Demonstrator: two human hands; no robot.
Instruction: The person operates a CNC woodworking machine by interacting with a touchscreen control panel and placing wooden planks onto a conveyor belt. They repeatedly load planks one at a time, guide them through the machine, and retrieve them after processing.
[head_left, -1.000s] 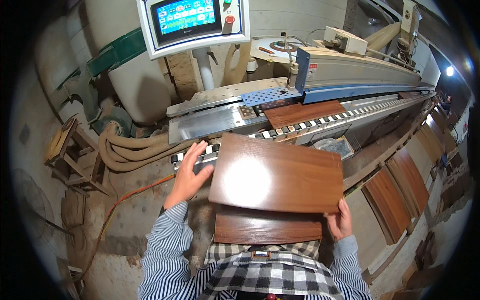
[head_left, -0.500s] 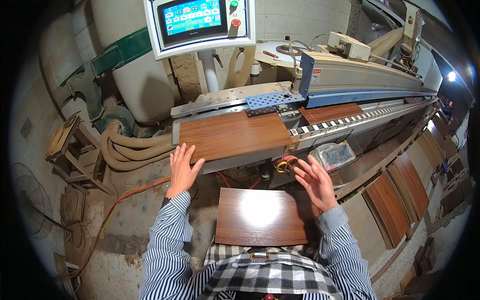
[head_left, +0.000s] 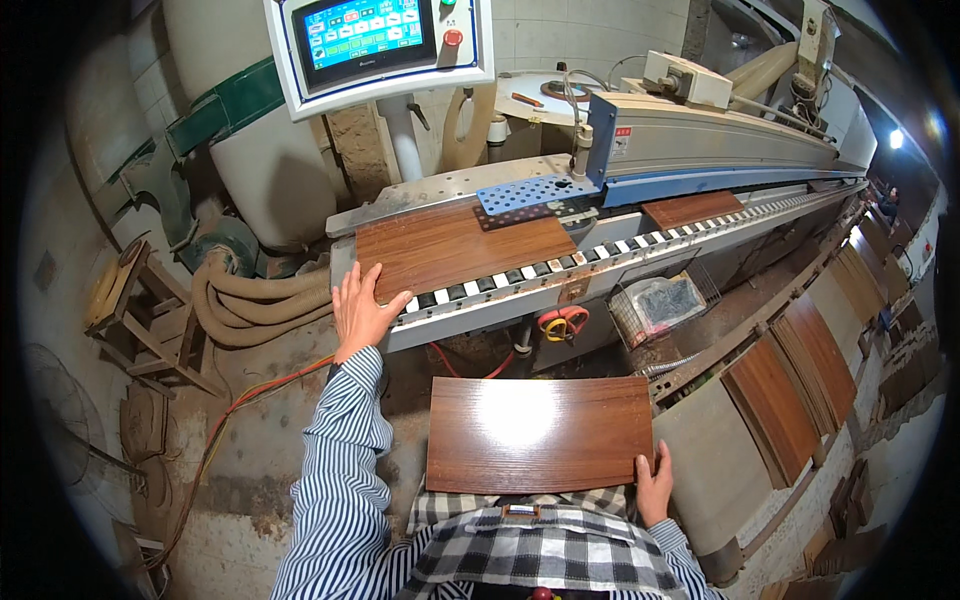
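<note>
A brown wood-grain panel (head_left: 450,250) lies flat on the machine's feed table, its far edge under the blue perforated guard (head_left: 525,193). My left hand (head_left: 360,310) rests open against the panel's near left edge. A second, glossy wood-grain panel (head_left: 540,432) sits at my waist on a stack. My right hand (head_left: 655,485) grips its near right corner. Further right along the track, another panel (head_left: 690,208) lies under the machine's grey and blue housing (head_left: 700,150).
A touch-screen control box (head_left: 375,45) hangs above the feed table. A roller track (head_left: 560,262) runs to the right. Wire basket (head_left: 660,305) and red-yellow handles (head_left: 562,322) sit below it. Stacked panels (head_left: 790,385) stand at right; a wooden stool (head_left: 135,320) and hoses (head_left: 250,300) at left.
The panel I held went onto the feed table and slid in under the guard. My left hand followed its edge; my right hand came back down onto the panel on the stack.
</note>
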